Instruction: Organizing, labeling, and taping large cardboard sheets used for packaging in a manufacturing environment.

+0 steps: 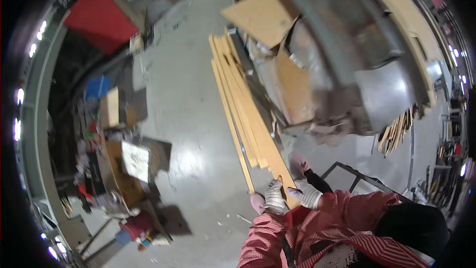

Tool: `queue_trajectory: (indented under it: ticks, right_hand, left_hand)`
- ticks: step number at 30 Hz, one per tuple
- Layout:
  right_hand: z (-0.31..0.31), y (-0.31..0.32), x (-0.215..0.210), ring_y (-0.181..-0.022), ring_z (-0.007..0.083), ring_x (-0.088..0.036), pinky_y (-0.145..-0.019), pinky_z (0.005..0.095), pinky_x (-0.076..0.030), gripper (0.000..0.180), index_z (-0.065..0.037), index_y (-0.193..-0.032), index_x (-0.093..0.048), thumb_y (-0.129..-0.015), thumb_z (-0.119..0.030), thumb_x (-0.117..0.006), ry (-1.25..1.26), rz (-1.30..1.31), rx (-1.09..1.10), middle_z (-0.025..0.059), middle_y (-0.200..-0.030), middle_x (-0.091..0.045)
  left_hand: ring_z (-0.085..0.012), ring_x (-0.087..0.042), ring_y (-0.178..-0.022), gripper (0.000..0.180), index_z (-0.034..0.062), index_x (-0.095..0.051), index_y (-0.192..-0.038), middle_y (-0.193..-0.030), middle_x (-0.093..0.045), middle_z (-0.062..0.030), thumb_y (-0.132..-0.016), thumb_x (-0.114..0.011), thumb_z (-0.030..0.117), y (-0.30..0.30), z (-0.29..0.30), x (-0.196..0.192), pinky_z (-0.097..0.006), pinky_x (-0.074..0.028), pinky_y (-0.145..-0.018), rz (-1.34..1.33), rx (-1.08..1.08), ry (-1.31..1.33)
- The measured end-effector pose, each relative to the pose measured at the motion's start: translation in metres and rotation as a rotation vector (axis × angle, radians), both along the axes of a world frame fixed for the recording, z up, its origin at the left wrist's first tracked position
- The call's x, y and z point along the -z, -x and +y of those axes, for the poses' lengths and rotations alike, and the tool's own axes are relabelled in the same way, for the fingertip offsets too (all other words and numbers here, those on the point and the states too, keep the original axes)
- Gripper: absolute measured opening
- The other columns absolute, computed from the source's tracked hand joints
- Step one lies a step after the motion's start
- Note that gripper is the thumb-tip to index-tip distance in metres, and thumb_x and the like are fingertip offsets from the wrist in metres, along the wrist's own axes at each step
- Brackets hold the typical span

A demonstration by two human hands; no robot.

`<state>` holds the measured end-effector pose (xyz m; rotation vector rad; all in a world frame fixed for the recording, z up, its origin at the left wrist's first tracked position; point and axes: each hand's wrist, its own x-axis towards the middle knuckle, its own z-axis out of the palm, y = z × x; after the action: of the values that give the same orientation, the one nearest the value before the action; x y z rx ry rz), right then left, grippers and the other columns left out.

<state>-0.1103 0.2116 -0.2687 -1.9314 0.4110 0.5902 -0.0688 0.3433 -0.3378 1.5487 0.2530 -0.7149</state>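
Both my hands wear whitish gloves that leave the fingertips bare. My left hand (274, 198) is closed on the left edge of a wide, pale wooden board (275, 161) near its close end. On the opposite edge of that end, my right hand (307, 195) is closed too, its fingers reaching over the wood. The board slants away from me toward the upper left. Several narrower wooden strips (240, 114) lie alongside it, and a thin strip (229, 124) sits a little apart on the left. My palms are hidden.
Right of the boards stand a cardboard box (292, 82) and a metal machine (386, 94). A bundle of wood sticks (398, 131) lies beyond it. At my right is a dark metal frame (354, 181). Boxes and a stool with a white top (136, 161) stand left, along with a red panel (100, 20).
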Motion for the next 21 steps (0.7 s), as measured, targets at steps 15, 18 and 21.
queue_trajectory:
  ticks: [15, 18, 21]
  right_hand:
    - [-0.111, 0.052, -0.251, -0.074, 0.0315, -0.058, -0.063, 0.0377, -0.046, 0.044, -0.005, -0.123, -0.045, -0.087, -0.031, -0.049, 0.048, -0.692, -0.134, 0.0205, -0.083, -0.058]
    - [-0.156, 0.071, -0.237, -0.063, 0.0198, -0.059, -0.054, 0.0301, -0.045, 0.059, -0.007, -0.135, -0.03, -0.086, -0.033, -0.051, -0.519, -0.294, -0.161, 0.0185, -0.077, -0.058]
    - [-0.203, 0.075, -0.277, -0.06, 0.018, -0.058, -0.051, 0.0295, -0.044, 0.058, -0.009, -0.136, -0.028, -0.087, -0.031, -0.05, -0.102, -0.355, -0.094, 0.0156, -0.076, -0.059]
  left_hand:
    - [-0.021, -0.044, -0.11, 0.068, 0.0057, -0.038, -0.125, -0.116, -0.046, -0.0081, -0.078, -0.055, 0.051, -0.136, -0.055, -0.273, -0.035, -0.036, -0.093, 0.221, -0.012, 0.854]
    - [-0.0191, -0.05, -0.099, 0.058, 0.0056, -0.042, -0.12, -0.107, -0.051, -0.0081, -0.078, -0.061, 0.041, -0.141, -0.131, -0.352, -0.034, -0.041, -0.086, 0.102, -0.001, 0.688]
    - [-0.0186, -0.057, -0.082, 0.036, -0.0005, -0.049, -0.107, -0.098, -0.058, -0.0105, -0.079, -0.063, 0.018, -0.14, -0.184, -0.389, -0.029, -0.048, -0.071, -0.204, -0.124, 0.664]
